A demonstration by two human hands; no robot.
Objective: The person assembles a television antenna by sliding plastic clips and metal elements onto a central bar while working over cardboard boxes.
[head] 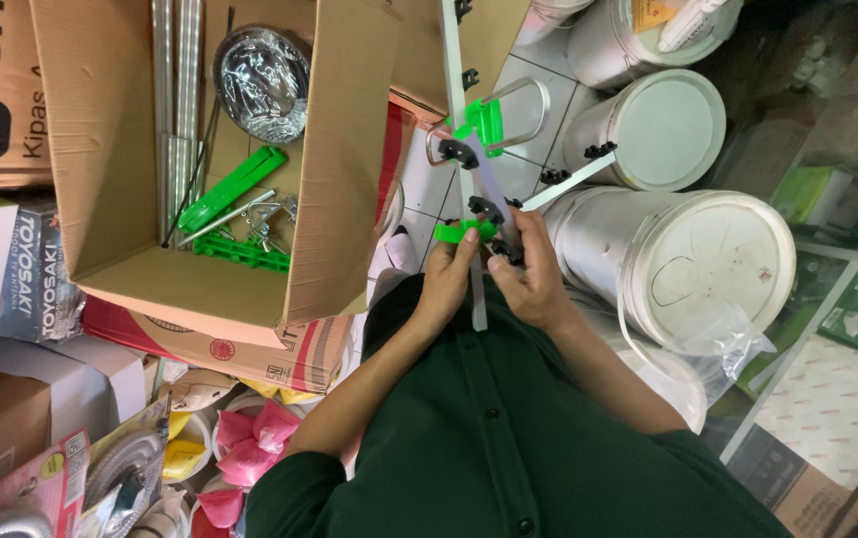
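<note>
Brown corrugated cardboard makes up the open box [140,149] that we take as our landmark. Left of that box, printed cartons are stacked, and below it lie pink plastic pieces [250,438] among packaged goods. Inside the box we see long silvery metal tubes [175,100] along its left wall, a round shiny reflector wrapped in clear plastic [263,80] near its top, and bright green plastic brackets [232,189] lying with small metal fittings at its bottom.

Just right of the box, over the dark green shirt, our left hand [446,284] is closed in a pinch on a small green plastic clip [457,231], fingers and thumb together on it. That clip sits on the thin grey-white metal rod with green clips and black knobs [476,179], which runs upright from our hands past the box's right flap. Further up this rod a second green clip carries a bent silver wire loop [514,105]. Our right hand [532,279], touching the left hand's side of the rod, is wrapped around the rod's lower part, thumb pressed near a black knob [486,209].

Well right of the box stand large white plastic buckets with lids [718,264], the nearest just beside our right hand, on a pale tiled floor [429,184].
</note>
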